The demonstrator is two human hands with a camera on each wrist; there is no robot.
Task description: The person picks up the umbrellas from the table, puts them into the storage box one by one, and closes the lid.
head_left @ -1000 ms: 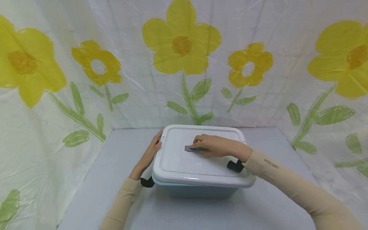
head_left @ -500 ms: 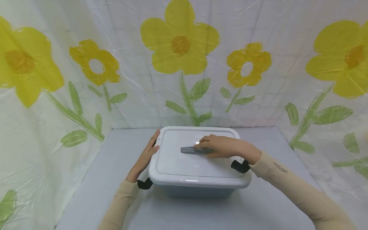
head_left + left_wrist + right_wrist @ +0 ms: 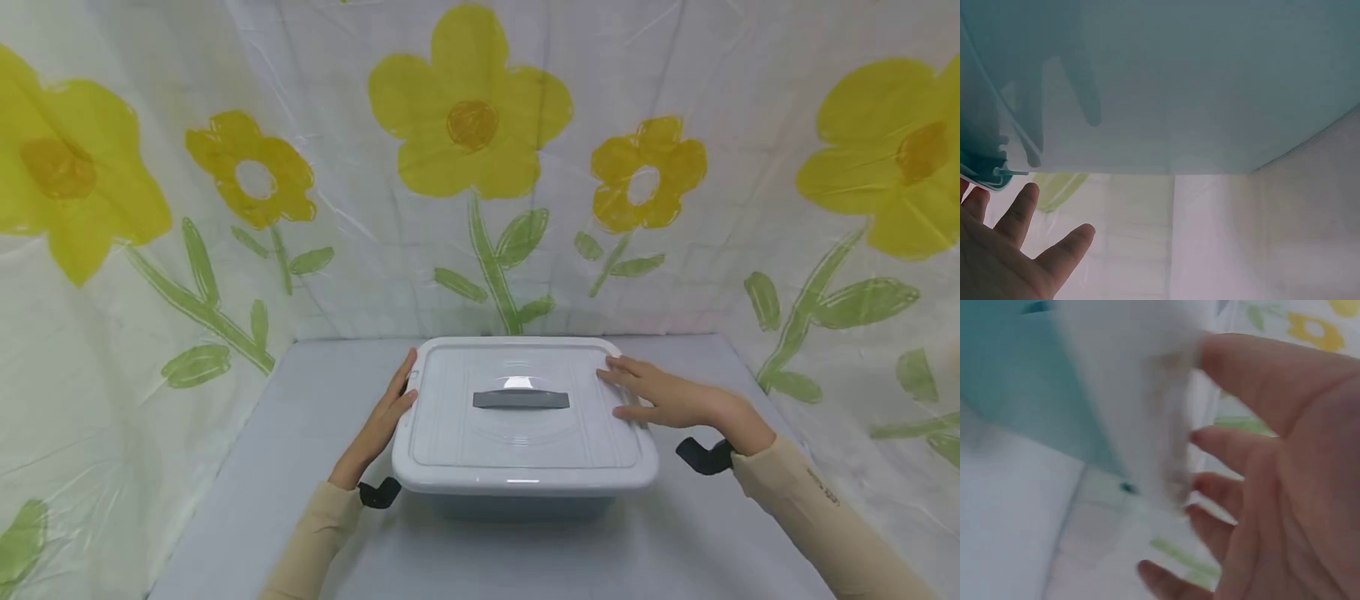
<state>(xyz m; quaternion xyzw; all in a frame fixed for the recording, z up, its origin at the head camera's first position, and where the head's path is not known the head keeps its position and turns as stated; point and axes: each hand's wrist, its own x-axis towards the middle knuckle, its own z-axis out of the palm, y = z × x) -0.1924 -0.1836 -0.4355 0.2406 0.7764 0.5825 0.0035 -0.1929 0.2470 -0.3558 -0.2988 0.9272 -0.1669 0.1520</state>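
A white lid [image 3: 450, 433] with a grey handle [image 3: 521, 400] covers a pale blue storage box [image 3: 525, 507] in the head view. My left hand [image 3: 378, 429] lies along the box's left side, fingers extended at the lid's rim. In the left wrist view that hand [image 3: 1019, 240] has its fingers spread beside the blue wall [image 3: 1185, 87] near a corner of the rim. On the opposite side my right hand [image 3: 667, 396] has spread fingers over the lid's right edge. The right wrist view shows its fingertips [image 3: 1204, 434] at the blurred white lid edge [image 3: 1141, 394].
The box stands on a pale grey table [image 3: 315, 392] toward its back edge. Behind and at both sides hangs a white curtain [image 3: 352, 250] printed with yellow flowers. Black wrist mounts [image 3: 705, 457] stick out below each wrist.
My right hand has let go of the grey handle and moved right to the lid's edge. The lid now sits more squarely on the box. My left hand stays at the left side.
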